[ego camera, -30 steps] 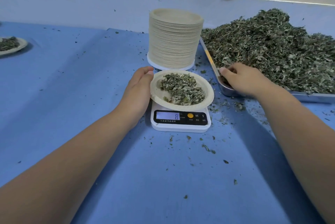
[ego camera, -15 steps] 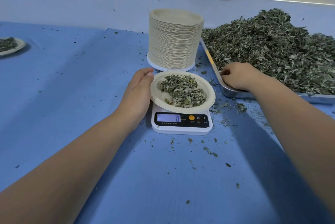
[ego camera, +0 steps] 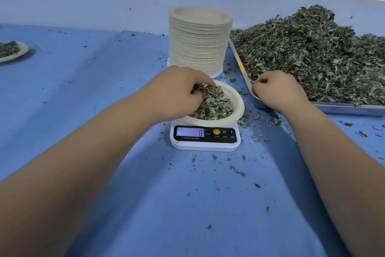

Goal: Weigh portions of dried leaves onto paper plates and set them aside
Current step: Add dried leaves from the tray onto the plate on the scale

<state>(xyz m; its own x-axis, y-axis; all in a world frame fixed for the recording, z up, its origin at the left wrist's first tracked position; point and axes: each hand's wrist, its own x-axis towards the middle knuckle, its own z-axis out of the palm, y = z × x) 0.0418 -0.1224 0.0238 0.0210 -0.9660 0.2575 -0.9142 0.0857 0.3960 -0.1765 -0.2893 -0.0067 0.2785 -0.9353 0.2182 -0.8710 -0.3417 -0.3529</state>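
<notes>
A white paper plate (ego camera: 236, 101) with a heap of dried leaves (ego camera: 216, 105) sits on a small white scale (ego camera: 205, 139) whose display reads 8. My left hand (ego camera: 177, 92) reaches over the plate's left side, its fingers curled into the leaves and pinching some. My right hand (ego camera: 275, 89) rests at the near left corner of the metal tray (ego camera: 341, 108), fingers curled, with a few leaf bits at the fingertips. A big pile of dried leaves (ego camera: 312, 54) fills that tray.
A tall stack of paper plates (ego camera: 199, 40) stands just behind the scale. A filled plate (ego camera: 12, 51) lies at the far left on the blue cloth. Leaf crumbs are scattered around the scale and in front of it.
My left hand has moved from the plate's left rim onto the plate and into the leaves. My right hand stays at the tray's corner with its fingers curled tighter.
</notes>
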